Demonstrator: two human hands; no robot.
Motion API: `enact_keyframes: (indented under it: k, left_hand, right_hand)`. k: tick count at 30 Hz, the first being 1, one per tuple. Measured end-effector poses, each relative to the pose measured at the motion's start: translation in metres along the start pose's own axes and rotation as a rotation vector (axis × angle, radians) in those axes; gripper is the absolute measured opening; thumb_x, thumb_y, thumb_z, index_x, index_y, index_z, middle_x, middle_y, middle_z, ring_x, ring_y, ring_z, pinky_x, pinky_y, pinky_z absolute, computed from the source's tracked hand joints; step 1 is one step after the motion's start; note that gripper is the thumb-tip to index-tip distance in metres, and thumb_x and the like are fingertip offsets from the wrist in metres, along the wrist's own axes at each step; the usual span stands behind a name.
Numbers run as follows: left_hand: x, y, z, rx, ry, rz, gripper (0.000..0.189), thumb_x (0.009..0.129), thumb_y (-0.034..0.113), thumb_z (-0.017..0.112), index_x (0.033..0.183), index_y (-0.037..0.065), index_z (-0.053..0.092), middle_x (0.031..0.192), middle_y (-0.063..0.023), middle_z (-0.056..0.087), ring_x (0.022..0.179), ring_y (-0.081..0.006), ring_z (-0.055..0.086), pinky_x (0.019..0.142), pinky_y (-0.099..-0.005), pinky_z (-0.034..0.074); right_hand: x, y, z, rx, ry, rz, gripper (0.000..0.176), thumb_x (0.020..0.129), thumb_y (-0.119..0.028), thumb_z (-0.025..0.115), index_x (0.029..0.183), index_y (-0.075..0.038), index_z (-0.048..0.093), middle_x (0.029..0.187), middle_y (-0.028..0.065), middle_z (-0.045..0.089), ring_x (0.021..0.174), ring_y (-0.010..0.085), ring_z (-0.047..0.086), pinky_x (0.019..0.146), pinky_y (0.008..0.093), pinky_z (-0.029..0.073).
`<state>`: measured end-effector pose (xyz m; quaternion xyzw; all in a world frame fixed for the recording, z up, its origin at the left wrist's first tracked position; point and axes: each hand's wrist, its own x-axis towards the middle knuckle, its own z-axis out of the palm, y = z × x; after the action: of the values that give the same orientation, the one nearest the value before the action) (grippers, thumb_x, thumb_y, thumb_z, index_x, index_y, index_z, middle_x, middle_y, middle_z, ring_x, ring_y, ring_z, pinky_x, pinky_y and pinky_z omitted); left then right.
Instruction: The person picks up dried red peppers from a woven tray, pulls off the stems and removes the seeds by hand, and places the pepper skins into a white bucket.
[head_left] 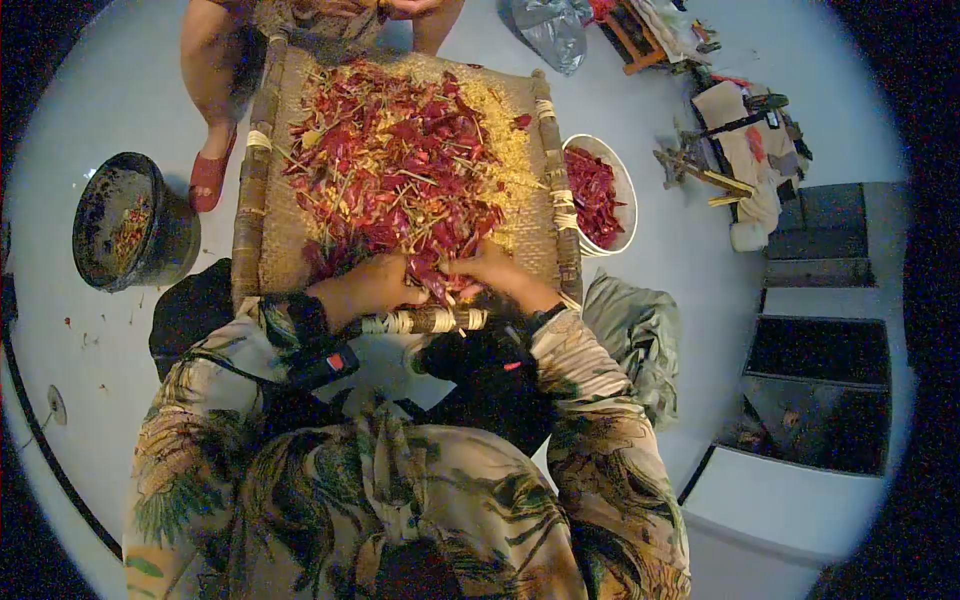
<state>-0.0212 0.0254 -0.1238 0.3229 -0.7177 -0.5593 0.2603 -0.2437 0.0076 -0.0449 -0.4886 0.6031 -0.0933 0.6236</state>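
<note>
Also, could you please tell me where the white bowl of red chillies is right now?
In the head view, the white bowl sits on the floor to the person's right, beside the right rail of the woven tray, beyond the right hand.

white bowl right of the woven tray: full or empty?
Partly full. The white bowl holds a heap of dried red chilies, and bare white inner wall shows along its right side.
</note>
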Motion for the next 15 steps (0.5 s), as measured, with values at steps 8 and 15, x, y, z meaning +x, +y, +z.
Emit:
enact_keyframes:
  k: [8,15]
  left_hand:
    - [0.021,0.022,-0.040,-0.234,0.077,-0.403,0.024,0.076,0.009,0.062,0.090,-0.005,0.050,0.063,-0.0132,0.058,0.047,-0.0216,0.061,0.038,-0.0314,0.048]
    - [0.032,0.053,-0.102,-0.348,0.379,-0.408,0.034,0.081,0.013,0.062,0.104,-0.006,0.046,0.080,-0.0153,0.061,0.053,-0.0211,0.064,0.041,-0.0290,0.051]
  right_hand:
    - [-0.001,-0.065,0.005,0.213,0.076,-0.230,0.056,0.077,-0.030,0.071,0.119,0.000,0.048,0.104,0.0114,0.060,0.084,0.0208,0.063,0.063,0.0346,0.057]
    - [0.014,-0.096,-0.008,0.533,0.053,-0.404,0.045,0.085,-0.030,0.063,0.116,-0.001,0.047,0.104,0.0125,0.058,0.090,0.0270,0.063,0.073,0.0368,0.056]
